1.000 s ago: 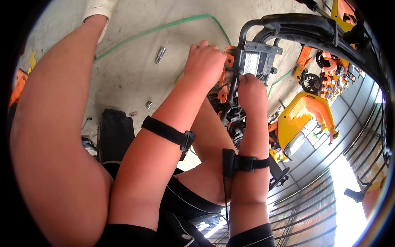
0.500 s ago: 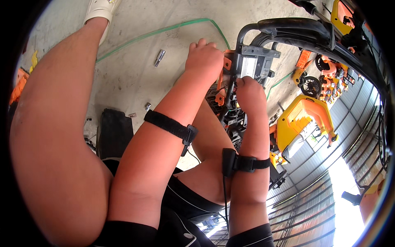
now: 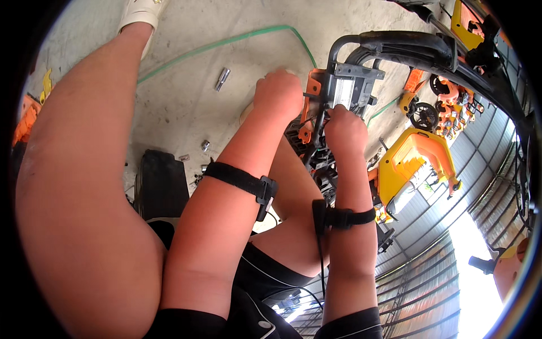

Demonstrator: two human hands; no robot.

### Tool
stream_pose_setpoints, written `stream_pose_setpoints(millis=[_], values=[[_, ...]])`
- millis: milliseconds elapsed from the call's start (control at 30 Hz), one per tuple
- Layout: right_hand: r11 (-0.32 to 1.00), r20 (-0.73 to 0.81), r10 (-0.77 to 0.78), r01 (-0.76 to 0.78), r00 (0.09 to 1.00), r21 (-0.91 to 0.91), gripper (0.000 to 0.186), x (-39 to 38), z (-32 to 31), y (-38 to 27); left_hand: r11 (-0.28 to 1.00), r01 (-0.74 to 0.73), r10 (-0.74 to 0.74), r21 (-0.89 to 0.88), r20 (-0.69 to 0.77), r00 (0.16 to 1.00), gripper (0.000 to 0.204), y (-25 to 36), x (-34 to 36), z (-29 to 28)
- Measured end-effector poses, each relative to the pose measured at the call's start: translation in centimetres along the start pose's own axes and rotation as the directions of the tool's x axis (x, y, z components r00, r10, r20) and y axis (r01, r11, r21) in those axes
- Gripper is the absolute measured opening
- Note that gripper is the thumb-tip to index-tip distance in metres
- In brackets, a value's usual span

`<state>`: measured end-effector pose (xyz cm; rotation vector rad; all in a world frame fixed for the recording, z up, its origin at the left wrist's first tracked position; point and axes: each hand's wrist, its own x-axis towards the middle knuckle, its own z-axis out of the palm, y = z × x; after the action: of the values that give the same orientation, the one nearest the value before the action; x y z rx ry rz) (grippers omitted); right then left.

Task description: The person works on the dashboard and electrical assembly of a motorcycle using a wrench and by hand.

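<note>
My left hand [image 3: 279,95] is closed in a fist beside an orange metal bracket [image 3: 314,85]. A short dark bar [image 3: 308,95] runs from the fist to the bracket; whatever lies inside the fingers is hidden. Close by on the right, my right hand [image 3: 345,131] has its fingers curled together against the black tubular frame [image 3: 333,63] of a vehicle. What those fingers grip, if anything, cannot be made out. A black part with a white label [image 3: 343,91] sits in the frame just beyond the right hand.
On the concrete floor lie a long metal socket [image 3: 222,79], a shorter socket [image 3: 205,145] and a green hose [image 3: 226,41]. Beside my leg is a black box [image 3: 161,183]. A yellow body panel [image 3: 395,164] and a black wheel [image 3: 424,116] stand to the right.
My left hand has come down toward me, and its fingers are more tightly closed. The dark bar now shows between it and the bracket. My right hand has barely shifted.
</note>
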<state>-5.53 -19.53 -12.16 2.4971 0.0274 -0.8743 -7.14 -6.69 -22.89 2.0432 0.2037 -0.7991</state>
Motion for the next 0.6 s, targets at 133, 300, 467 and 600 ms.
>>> stream_pose_setpoints(millis=[133, 300, 467, 600], values=[[0.983, -0.121, -0.184, 0.184, 0.976, -0.007, 0.013, 0.1, 0.8, 1.8, 0.997, -0.065, 0.068, -0.046, 0.082, 0.994, 0.016, 0.4, -0.5, -0.9], [0.943, -0.220, -0.327, 0.301, 0.919, -0.144, 0.003, 0.1, 1.9, 2.3, 0.997, -0.065, 0.067, -0.044, 0.037, 0.997, 0.015, 0.4, -1.5, -2.2], [0.913, -0.231, -0.398, 0.359, 0.888, -0.194, 0.004, 0.1, 1.9, 2.6, 0.996, -0.048, 0.055, -0.080, 0.077, 0.996, 0.015, 0.4, -1.9, -2.1], [0.972, -0.056, -0.221, 0.215, 0.974, -0.093, 0.013, 0.5, 1.0, 1.4, 0.993, -0.062, 0.065, -0.098, 0.034, 0.997, 0.014, 1.1, -2.0, -2.1]])
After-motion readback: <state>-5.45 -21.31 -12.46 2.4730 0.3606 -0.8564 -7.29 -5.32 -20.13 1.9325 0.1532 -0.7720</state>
